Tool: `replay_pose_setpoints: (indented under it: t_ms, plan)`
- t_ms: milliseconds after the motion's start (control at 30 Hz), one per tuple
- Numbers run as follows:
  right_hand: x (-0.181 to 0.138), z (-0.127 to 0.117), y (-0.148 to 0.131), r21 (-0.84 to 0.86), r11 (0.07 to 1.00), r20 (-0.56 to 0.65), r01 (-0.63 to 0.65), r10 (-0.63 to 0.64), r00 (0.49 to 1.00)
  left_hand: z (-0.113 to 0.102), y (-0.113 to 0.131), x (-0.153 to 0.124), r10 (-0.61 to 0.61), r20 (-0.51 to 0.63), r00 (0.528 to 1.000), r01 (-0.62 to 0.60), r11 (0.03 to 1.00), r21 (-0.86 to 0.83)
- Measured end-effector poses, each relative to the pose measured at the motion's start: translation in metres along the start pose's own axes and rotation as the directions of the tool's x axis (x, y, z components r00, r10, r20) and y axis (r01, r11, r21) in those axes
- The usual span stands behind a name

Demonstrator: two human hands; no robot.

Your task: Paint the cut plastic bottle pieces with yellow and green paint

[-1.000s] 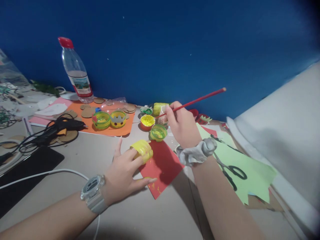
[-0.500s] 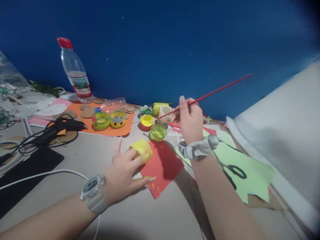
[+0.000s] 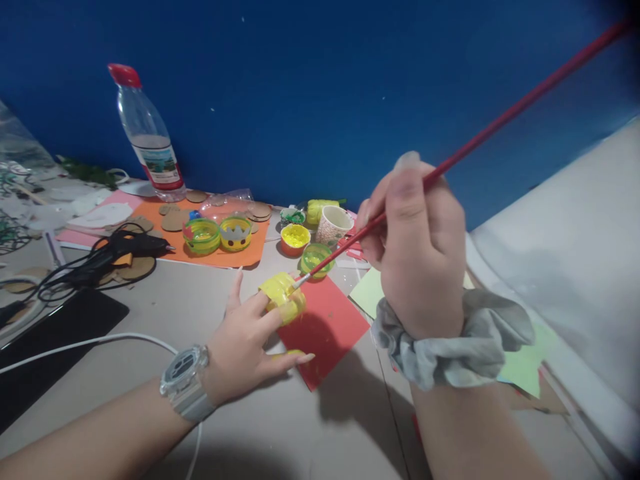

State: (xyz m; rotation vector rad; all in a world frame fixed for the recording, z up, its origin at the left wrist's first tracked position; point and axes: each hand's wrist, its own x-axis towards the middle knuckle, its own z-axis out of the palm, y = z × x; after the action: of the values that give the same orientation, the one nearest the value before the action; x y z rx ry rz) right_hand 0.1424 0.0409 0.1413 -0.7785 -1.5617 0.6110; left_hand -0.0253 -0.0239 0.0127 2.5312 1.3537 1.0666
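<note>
My right hand is closed around the red handle of a thin paintbrush. The brush tip touches a yellow-painted ring-like piece, perhaps cut plastic. My left hand steadies that piece with its index and middle fingers, while the thumb lies on a red paper sheet marked with yellow paint. Just behind stand a small red tub of yellow paint and a green-rimmed clear cup. How far the left fingertips reach around the piece is hard to make out.
At the back left stands a water bottle. Two decorated yellow-green rings sit on orange paper. A glue gun, a black phone-like slab and a white cable lie left. A patterned cup stands behind.
My right hand has come nearer, moving the brush tip from the yellow paint tub onto the yellow piece. My left hand has stayed almost still.
</note>
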Motion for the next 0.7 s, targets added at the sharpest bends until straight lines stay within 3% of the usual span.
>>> replay_pose_setpoints:
  t_ms: [300,500,700]
  plan:
    - [-0.001,-0.009,-0.006,-0.101,0.994,0.109,0.048,-0.037,0.993,0.001,0.001,-0.001,0.009,-0.038,0.999,-0.01,1.0,-0.021]
    - [-0.004,-0.006,-0.012,-0.078,0.992,0.082,0.104,-0.098,0.992,0.001,0.0,0.001,0.026,-0.029,0.999,-0.026,1.0,0.012]
    - [-0.003,-0.011,-0.018,-0.189,0.981,0.163,0.044,-0.013,0.986,0.0,-0.003,0.0,0.031,-0.012,0.999,-0.031,0.999,0.021]
